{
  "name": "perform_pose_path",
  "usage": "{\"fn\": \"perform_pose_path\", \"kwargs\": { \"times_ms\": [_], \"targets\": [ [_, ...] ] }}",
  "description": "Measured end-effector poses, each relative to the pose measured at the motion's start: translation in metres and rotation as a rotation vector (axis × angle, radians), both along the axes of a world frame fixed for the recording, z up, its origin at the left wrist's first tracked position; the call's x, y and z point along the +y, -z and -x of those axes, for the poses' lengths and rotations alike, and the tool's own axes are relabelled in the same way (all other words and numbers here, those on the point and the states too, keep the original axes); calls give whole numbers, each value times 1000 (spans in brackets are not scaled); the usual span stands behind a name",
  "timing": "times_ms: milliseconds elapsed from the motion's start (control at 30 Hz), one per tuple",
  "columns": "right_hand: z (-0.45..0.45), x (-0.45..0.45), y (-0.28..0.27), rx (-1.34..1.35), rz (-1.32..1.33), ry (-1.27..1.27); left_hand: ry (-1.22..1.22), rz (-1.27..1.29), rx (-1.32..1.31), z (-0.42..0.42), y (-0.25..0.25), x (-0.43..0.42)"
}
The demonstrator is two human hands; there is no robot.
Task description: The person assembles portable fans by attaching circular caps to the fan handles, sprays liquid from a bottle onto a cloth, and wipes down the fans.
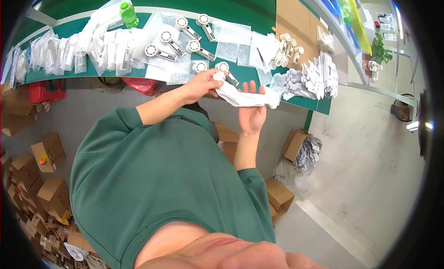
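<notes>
My left hand (203, 86) is closed, pinching the upper left end of a long, thin white plastic bag (245, 99). Whether anything is inside the bag cannot be made out. The bag runs across my right hand (252, 113), which is palm up with its fingers stretched out behind it. Just beyond my hands, a white device with a round head and a dark-inset handle (224, 68) lies on the green table (319, 105). Several more of these fan-like devices (187, 28) lie on bubble wrap behind it.
A row of bubble-wrapped pieces (60, 51) lines the table's left, near a green bottle (129, 15). To the right are cream-coloured parts (283, 51) and stacks of folded white papers (317, 78). Cardboard boxes (50, 151) and a red stool (47, 91) stand on the floor.
</notes>
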State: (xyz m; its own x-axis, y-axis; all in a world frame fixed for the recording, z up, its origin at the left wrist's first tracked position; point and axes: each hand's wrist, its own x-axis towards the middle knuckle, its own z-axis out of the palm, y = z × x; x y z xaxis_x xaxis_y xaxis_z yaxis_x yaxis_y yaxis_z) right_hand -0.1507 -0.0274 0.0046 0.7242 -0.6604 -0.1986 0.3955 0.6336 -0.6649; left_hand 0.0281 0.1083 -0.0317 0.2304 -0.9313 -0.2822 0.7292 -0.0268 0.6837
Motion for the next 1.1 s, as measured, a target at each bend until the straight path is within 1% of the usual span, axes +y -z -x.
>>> {"fn": "perform_pose_path", "kwargs": {
  "times_ms": [67, 100, 133, 167, 200, 233, 300, 333, 367, 433, 467, 500, 533, 600, 633, 667, 700, 733, 767, 800, 867, 900, 933, 1000, 1033, 1100],
  "targets": [
    [3, -1, 14, -34, -61, -22, -34, -112, -210, -8, 24, 3],
    [3, -2, 19, -36, -85, -47, -88, -215, -259, -15, 9, 11],
    [-1, -1, 22, -41, -116, -83, -185, -290, -222, -20, 22, 16],
    [-6, 0, 26, -9, -164, -81, -291, -369, -187, -24, 46, 20],
    [-15, 1, 33, 84, -188, -101, -403, -444, -157, -30, 73, 26],
    [-23, -1, 42, 173, -203, -122, -563, -559, 55, -34, 101, 33],
    [-46, -5, 56, 356, -252, -175, -828, -732, 189, -47, 148, 41],
    [-57, -5, 58, 411, -271, -221, -955, -819, 260, -52, 163, 45],
    [-71, -6, 59, 458, -287, -254, -1000, -771, 349, -59, 170, 43],
    [-96, -9, 56, 515, -293, -307, -1115, -879, 306, -79, 174, 24],
    [-104, -12, 51, 482, -224, -357, -1169, -936, 292, -89, 178, 17],
    [-112, -15, 45, 446, -152, -408, -1152, -991, 289, -103, 208, 12],
    [-119, -17, 37, 407, -79, -457, -1182, -967, 357, -111, 216, 8],
    [-126, -11, 22, 237, 112, -501, -1242, -907, 486, -129, 224, 2],
    [-127, -7, 18, 141, 209, -540, -1364, -785, 528, -134, 238, 1],
    [-126, -6, 17, 47, 303, -571, -1383, -802, 476, -137, 253, 1],
    [-127, -7, 22, -7, 243, -675, -1399, -820, 424, -137, 253, -2],
    [-132, -6, 31, 49, 169, -666, -1410, -839, 370, -135, 239, -5],
    [-141, -3, 43, 106, 95, -653, -1367, -975, 306, -132, 224, -6],
    [-150, 0, 55, 165, 23, -638, -1333, -972, 285, -127, 221, -3],
    [-177, 0, 59, 148, -118, -670, -1273, -959, 248, -118, 215, 7],
    [-186, 0, 50, 155, -119, -702, -1255, -896, 146, -105, 194, 11],
    [-192, 1, 40, 164, -118, -736, -1237, -834, 179, -94, 179, 16],
    [-201, 5, 19, 116, -64, -741, -1202, -700, 245, -75, 156, 28],
    [-202, 6, 10, 97, -34, -740, -1170, -628, 264, -65, 134, 33],
    [-195, 10, -12, -30, 412, -753, -1104, -472, 300, -51, 89, 42]
  ]
}}
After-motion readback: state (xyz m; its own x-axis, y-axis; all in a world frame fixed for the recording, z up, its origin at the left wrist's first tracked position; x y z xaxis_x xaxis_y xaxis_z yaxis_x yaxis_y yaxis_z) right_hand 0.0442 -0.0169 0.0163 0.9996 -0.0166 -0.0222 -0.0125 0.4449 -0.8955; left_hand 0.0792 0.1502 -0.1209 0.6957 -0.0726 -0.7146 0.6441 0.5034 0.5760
